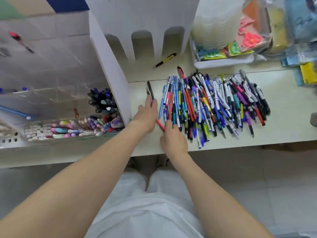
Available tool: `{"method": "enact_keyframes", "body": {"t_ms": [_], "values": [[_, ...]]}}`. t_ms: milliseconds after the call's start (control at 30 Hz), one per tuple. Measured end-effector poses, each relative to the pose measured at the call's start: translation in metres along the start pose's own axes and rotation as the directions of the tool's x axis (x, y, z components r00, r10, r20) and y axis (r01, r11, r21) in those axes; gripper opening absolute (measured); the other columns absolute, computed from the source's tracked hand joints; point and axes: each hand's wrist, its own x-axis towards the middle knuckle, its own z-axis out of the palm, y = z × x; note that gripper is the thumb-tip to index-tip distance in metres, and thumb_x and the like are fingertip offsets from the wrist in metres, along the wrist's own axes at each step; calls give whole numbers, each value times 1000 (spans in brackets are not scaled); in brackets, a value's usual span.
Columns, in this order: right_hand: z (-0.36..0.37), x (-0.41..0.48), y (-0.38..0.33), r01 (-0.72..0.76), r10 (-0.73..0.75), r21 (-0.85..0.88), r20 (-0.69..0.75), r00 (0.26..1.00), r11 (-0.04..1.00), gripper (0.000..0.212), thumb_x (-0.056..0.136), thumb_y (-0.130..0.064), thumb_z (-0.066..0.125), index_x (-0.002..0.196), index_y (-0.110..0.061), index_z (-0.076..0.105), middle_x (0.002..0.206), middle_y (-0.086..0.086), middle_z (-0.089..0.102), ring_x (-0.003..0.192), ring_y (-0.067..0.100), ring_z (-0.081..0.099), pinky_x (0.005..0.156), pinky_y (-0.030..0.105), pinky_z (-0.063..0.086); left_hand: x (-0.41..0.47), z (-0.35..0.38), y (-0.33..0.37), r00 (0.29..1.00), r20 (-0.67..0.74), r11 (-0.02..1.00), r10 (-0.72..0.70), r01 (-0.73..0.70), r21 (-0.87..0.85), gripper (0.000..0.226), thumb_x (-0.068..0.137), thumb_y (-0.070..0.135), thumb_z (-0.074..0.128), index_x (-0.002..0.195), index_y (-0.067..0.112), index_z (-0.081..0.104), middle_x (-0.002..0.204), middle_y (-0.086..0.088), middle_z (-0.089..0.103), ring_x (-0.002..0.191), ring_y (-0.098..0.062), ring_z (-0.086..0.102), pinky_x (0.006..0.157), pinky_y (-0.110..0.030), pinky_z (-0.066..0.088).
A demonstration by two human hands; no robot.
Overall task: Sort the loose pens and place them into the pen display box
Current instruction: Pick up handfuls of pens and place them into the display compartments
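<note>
A large pile of loose pens [214, 103] in several colours lies on the white table [283, 134]. My left hand [146, 115] grips a small bundle of pens; two black pens [150, 90] stick out beyond its fingers. A red pen [160, 125] runs from under that palm to my right hand [173, 138], whose thumb and forefinger pinch its near end, while the other fingertips rest on the pile's left edge. The clear pen display box [51, 79] stands at the left, with dark pens [103, 103] upright in one compartment.
A white cardboard stand [140, 23] with arched cut-outs rises behind my hands, and its side wall separates them from the display box. A yellow-black pen [165, 60] lies alone behind the pile. A tray of colourful packets [223, 54] sits at the back right. Erasers and novelty pens [68, 129] fill the box's front.
</note>
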Motion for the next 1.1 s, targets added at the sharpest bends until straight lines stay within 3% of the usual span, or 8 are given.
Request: {"method": "enact_keyframes", "body": {"t_ms": [167, 267, 367, 500, 733, 833, 933, 1100], "values": [[1, 15, 0, 86, -62, 170, -141, 988, 982, 25, 104, -18, 66, 125, -6, 62, 104, 15, 69, 81, 35, 68, 61, 37, 45, 10, 5, -6, 987, -151, 998, 49, -52, -19, 65, 84, -20, 63, 143, 2, 46, 166, -17, 26, 137, -39, 41, 106, -43, 48], [2, 21, 2, 181, -152, 138, -196, 969, 974, 27, 97, -20, 77, 118, -5, 71, 100, 14, 71, 80, 32, 70, 62, 37, 53, 8, 11, -9, 975, -218, 997, 50, -63, -53, 52, 82, -20, 61, 128, 5, 55, 145, -15, 42, 122, -35, 47, 91, -46, 54], [-8, 33, 4, 242, -233, 15, -226, 946, 970, 14, 96, -20, 76, 101, -8, 73, 92, 9, 67, 75, 29, 65, 59, 36, 50, 7, 9, -6, 967, -255, 997, 3, -23, -76, 50, 82, -17, 63, 123, 10, 50, 133, -12, 37, 107, -31, 46, 68, -40, 47], [-45, 80, 1, 284, -282, -44, -329, 901, 958, 11, 96, -9, 64, 101, -6, 73, 87, 8, 66, 76, 24, 58, 65, 40, 54, 12, 8, 3, 955, -261, 982, -144, 105, -158, 74, 78, -22, 62, 140, 10, 40, 139, -16, 33, 106, -35, 49, 69, -40, 45], [-102, 211, -19, 257, -314, -348, -118, 942, 902, 46, 91, 3, 57, 136, -2, 55, 133, 19, 61, 120, 38, 59, 94, 46, 48, 29, 14, -1, 941, -172, 881, -291, 193, -432, 75, 82, -17, 65, 147, 2, 32, 127, -19, 36, 69, -26, 45, 69, -42, 49], [-104, 242, -24, 325, -352, -380, -2, 936, 866, 63, 88, 8, 54, 149, -5, 45, 152, 22, 48, 132, 43, 51, 101, 52, 47, 35, 13, -2, 963, -150, 854, -225, 121, -507, 75, 83, -13, 66, 147, 8, 33, 126, -13, 34, 77, -31, 55, 81, -50, 58], [-99, 259, -28, 360, -372, -373, 42, 927, 855, 66, 87, 11, 54, 150, -8, 47, 152, 21, 45, 135, 45, 46, 102, 52, 48, 37, 11, -3, 965, -123, 773, -233, 107, -625, 79, 83, -11, 66, 152, 9, 31, 129, -11, 34, 95, -27, 52, 94, -43, 55], [-103, 267, -32, 447, -522, -449, -52, 852, 774, 33, 89, 8, 60, 120, -1, 65, 121, 22, 65, 116, 41, 59, 92, 47, 45, 34, 3, 0, 967, -112, 715, -230, 90, -693, 88, 84, -6, 69, 159, 15, 26, 128, -4, 30, 97, -28, 59, 93, -34, 51]]}}
